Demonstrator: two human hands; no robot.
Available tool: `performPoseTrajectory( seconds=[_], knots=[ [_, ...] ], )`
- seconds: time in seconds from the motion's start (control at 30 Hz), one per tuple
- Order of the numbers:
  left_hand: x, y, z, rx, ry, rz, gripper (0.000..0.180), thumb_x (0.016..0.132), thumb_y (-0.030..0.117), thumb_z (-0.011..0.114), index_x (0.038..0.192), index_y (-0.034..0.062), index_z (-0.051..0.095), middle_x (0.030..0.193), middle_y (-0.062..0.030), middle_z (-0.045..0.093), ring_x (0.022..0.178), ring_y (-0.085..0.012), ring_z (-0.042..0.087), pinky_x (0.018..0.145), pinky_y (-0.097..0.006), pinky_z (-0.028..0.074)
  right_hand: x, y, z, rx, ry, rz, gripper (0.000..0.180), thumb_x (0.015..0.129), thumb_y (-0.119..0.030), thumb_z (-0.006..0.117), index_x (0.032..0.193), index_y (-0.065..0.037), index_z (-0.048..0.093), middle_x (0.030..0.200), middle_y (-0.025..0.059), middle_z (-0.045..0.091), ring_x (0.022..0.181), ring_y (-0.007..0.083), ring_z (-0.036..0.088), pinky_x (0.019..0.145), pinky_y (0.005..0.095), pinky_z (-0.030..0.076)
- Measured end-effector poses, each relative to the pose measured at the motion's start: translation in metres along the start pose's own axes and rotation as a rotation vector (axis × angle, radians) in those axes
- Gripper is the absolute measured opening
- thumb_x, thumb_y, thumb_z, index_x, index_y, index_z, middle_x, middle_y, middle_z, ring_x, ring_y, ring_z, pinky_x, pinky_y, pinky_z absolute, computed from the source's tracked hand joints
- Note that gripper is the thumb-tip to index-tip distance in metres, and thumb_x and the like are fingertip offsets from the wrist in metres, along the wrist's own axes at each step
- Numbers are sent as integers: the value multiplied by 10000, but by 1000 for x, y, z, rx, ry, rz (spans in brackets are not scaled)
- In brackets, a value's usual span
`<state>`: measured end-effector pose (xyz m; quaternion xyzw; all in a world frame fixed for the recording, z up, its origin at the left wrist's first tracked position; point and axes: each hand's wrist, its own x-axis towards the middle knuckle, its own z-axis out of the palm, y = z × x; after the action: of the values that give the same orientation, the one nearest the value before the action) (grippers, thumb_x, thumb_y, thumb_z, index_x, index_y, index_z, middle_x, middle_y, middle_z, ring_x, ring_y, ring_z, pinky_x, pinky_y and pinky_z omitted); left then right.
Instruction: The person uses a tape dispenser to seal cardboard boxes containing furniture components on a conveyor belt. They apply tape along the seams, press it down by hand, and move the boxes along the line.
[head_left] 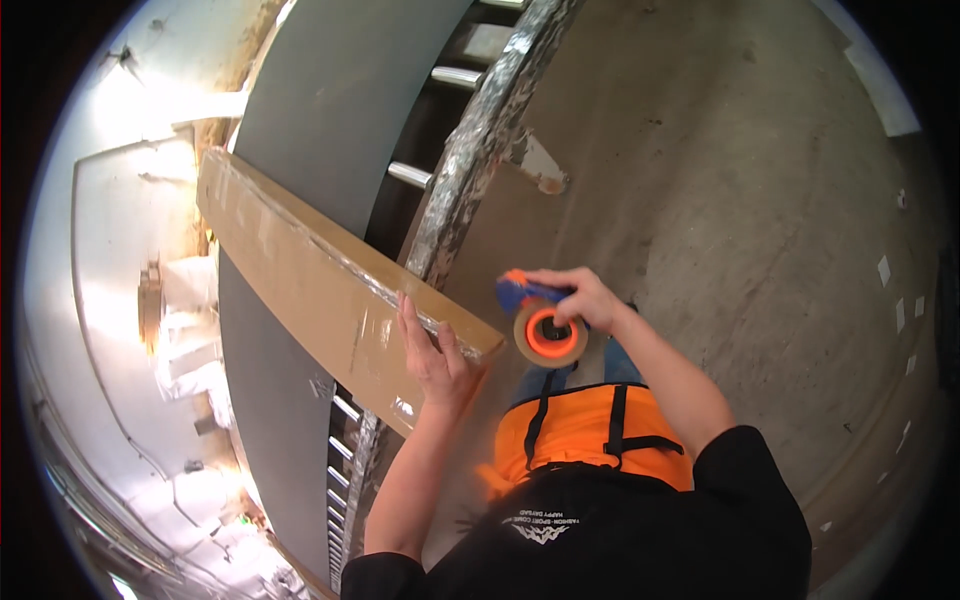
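A long cardboard box (310,275) lies across the conveyor, its near end jutting past the conveyor's edge. Clear tape runs along its upper edge. My left hand (438,362) rests on the box near that end, fingers stretched out along the taped edge. In my right hand (583,295) is a tape dispenser (515,292), blue with orange parts, carrying a roll of tan tape on an orange hub. My fingers wrap round it, just right of the box's end and apart from it.
The grey conveyor belt (335,90) runs along my left, with metal rollers (408,174) and a side rail (462,170) wrapped in shiny film. A metal bracket (540,165) sticks out from the rail. Concrete floor (750,200) with scattered paper scraps stretches to the right.
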<state>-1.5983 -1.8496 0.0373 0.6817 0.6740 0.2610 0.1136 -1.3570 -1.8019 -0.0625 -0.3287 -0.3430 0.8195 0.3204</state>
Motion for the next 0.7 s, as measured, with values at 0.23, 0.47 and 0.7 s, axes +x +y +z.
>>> performPoseTrajectory(
  seconds=[0.23,0.47,0.7],
  knots=[
    [-10,-13,-2,-55,-9,66,550,1025,159,431,1499,-67,265,1545,-274,312,1433,-405,326,1173,-428,256,76,-20,8,-118,-208,224,707,534,52,575,1219,-57,707,963,59,732,746,101,629,681,256,530],
    [-4,-10,-13,187,-189,243,348,994,215,458,1240,37,628,1327,-129,592,1410,-379,375,1208,-507,136,-19,30,14,-382,-548,467,707,504,-26,746,1207,-98,714,1166,118,702,1053,159,648,890,269,494],
    [-2,-15,-5,203,-302,327,284,877,285,592,670,147,729,745,8,723,935,-196,678,1193,-570,124,-6,40,148,-1428,-743,-151,283,566,-173,701,847,-189,727,757,78,681,756,279,685,646,440,540]
  ],
)
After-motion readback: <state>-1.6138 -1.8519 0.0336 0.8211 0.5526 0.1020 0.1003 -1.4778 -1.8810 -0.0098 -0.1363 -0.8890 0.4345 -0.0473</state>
